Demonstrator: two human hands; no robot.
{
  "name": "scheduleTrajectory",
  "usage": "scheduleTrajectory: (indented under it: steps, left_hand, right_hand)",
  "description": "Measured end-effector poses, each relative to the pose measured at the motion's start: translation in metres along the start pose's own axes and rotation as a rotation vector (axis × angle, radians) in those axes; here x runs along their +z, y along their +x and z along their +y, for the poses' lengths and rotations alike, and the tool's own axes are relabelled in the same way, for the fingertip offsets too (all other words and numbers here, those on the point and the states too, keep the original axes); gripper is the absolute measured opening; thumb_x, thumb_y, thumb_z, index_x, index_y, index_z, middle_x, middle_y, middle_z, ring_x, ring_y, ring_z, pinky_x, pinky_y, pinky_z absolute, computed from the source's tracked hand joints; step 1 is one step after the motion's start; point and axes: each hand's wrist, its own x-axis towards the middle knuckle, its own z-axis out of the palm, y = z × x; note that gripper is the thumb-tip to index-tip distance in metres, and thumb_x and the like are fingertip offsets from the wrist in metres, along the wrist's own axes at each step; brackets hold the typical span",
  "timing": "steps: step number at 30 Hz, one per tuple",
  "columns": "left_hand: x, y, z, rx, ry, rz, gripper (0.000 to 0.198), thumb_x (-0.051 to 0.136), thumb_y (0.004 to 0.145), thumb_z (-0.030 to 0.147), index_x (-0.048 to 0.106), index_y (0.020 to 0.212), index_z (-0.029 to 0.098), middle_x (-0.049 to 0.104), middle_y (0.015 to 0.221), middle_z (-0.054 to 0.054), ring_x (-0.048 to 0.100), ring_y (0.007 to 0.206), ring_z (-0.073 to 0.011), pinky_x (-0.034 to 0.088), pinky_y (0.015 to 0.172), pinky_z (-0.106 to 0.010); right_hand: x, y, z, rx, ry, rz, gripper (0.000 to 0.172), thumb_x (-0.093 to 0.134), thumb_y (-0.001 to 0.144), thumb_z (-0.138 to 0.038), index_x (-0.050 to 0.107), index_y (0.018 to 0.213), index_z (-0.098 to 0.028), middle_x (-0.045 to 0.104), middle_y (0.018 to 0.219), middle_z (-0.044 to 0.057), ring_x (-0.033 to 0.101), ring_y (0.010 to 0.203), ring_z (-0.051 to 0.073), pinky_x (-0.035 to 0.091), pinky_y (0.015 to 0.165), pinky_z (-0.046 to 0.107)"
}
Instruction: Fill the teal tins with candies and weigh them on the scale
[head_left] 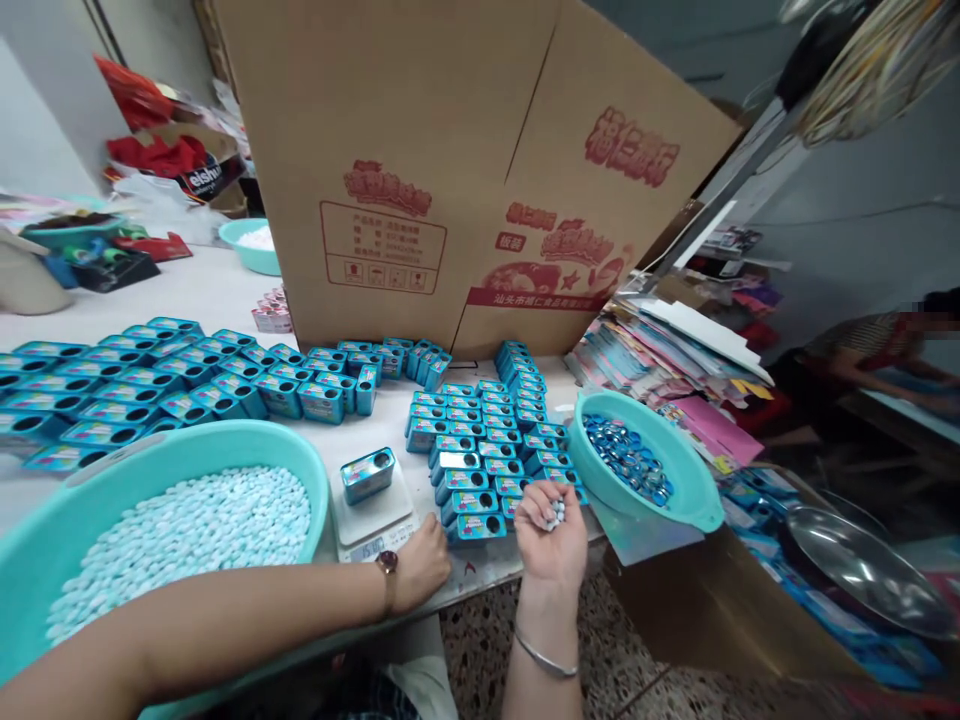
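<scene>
My right hand (551,530) is cupped palm up at the table's front edge, closed around a few small white candies (556,513). My left hand (420,562), with a watch on the wrist, rests curled at the table's edge beside a small white scale (375,515); whether it holds anything is hidden. A blue tin (367,473) stands on the scale. Right of it lies a block of blue tins (480,450) in rows. A teal basin of white candies (180,525) sits under my left forearm.
Many more blue tins (150,385) cover the table's left. A teal bowl of blue caps (637,465) sits to the right. A big cardboard box (465,170) stands behind. Stacked printed cards (675,350), a metal bowl (862,565) and another person (877,350) are at right.
</scene>
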Motion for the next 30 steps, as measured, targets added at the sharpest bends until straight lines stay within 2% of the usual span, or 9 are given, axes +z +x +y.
scheduleTrajectory:
  steps: [4,7,9,12,15,18,21,25,30]
  left_hand:
    - [0.019,0.005,0.007,0.033,-0.002,0.0,0.012,0.065,0.074,0.017,0.065,0.063,0.014,0.065,0.065,-0.011,0.058,0.071,-0.0258,0.035,0.075,-0.045]
    - [0.003,0.0,0.007,0.07,-0.007,0.006,0.014,0.063,0.076,0.019,0.063,0.063,0.014,0.063,0.063,-0.009,0.056,0.066,-0.0226,0.036,0.068,-0.04]
    - [-0.025,-0.006,0.002,0.079,-0.03,0.03,0.012,0.058,0.079,0.018,0.062,0.069,0.014,0.063,0.066,-0.008,0.054,0.066,-0.0204,0.035,0.065,-0.037]
    - [-0.085,-0.015,-0.019,0.039,-0.19,0.14,0.012,0.05,0.086,0.017,0.061,0.082,0.015,0.062,0.077,-0.006,0.052,0.074,-0.0186,0.037,0.069,-0.035]
    - [-0.139,-0.019,-0.048,-0.12,-0.323,0.284,0.02,0.043,0.091,0.02,0.061,0.1,0.021,0.061,0.09,-0.005,0.052,0.086,-0.0182,0.037,0.083,-0.036]
    - [-0.163,-0.022,-0.074,-0.155,-0.35,0.344,0.02,0.048,0.089,0.023,0.061,0.104,0.026,0.06,0.102,-0.004,0.048,0.106,-0.0224,0.024,0.101,-0.049]
    - [-0.166,-0.034,-0.098,-0.24,-0.408,0.423,0.029,0.054,0.085,0.027,0.056,0.114,0.024,0.056,0.115,-0.007,0.041,0.117,-0.0256,0.023,0.104,-0.051]
    - [-0.16,-0.073,-0.137,-0.502,-0.525,0.592,0.045,0.054,0.085,0.036,0.046,0.126,0.019,0.051,0.125,-0.01,0.044,0.118,-0.0245,0.033,0.101,-0.044]
    - [-0.128,-0.118,-0.162,-0.633,-0.576,0.492,0.052,0.055,0.083,0.047,0.044,0.126,0.02,0.054,0.123,-0.01,0.049,0.113,-0.0247,0.038,0.097,-0.042]
  right_hand:
    - [-0.006,-0.005,0.001,0.0,-0.01,0.004,0.014,0.055,0.078,-0.014,0.043,0.071,-0.019,0.04,0.059,-0.009,0.036,0.042,0.002,0.029,0.037,0.013]
    - [-0.013,-0.007,0.007,0.029,0.002,0.013,0.013,0.055,0.078,-0.015,0.044,0.071,-0.019,0.042,0.059,-0.008,0.037,0.042,0.002,0.03,0.037,0.012]
    - [-0.018,-0.009,0.016,0.056,-0.008,0.014,0.014,0.057,0.077,-0.016,0.045,0.071,-0.019,0.043,0.059,-0.009,0.039,0.043,0.003,0.032,0.039,0.013]
    - [-0.02,-0.008,0.038,0.112,-0.021,0.07,0.016,0.06,0.074,-0.019,0.045,0.068,-0.02,0.046,0.057,-0.009,0.045,0.047,0.005,0.04,0.045,0.015]
    - [-0.008,-0.002,0.071,0.201,-0.051,0.174,0.014,0.058,0.075,-0.023,0.047,0.067,-0.02,0.052,0.058,-0.007,0.054,0.056,0.008,0.049,0.057,0.021]
    - [0.015,0.006,0.105,0.342,-0.098,0.202,0.008,0.053,0.078,-0.021,0.051,0.071,-0.019,0.057,0.065,-0.004,0.056,0.059,0.007,0.049,0.057,0.02]
    - [0.033,0.014,0.125,0.405,-0.129,0.159,0.009,0.048,0.082,-0.021,0.05,0.073,-0.019,0.055,0.064,-0.004,0.053,0.055,0.007,0.045,0.05,0.018]
    - [0.035,0.02,0.125,0.363,-0.125,-0.008,0.014,0.051,0.082,-0.024,0.045,0.071,-0.02,0.045,0.059,-0.007,0.042,0.046,0.005,0.039,0.044,0.016]
    - [0.034,0.034,0.119,0.279,-0.174,0.008,0.016,0.05,0.083,-0.027,0.044,0.071,-0.02,0.039,0.057,-0.009,0.034,0.041,0.004,0.03,0.038,0.015]
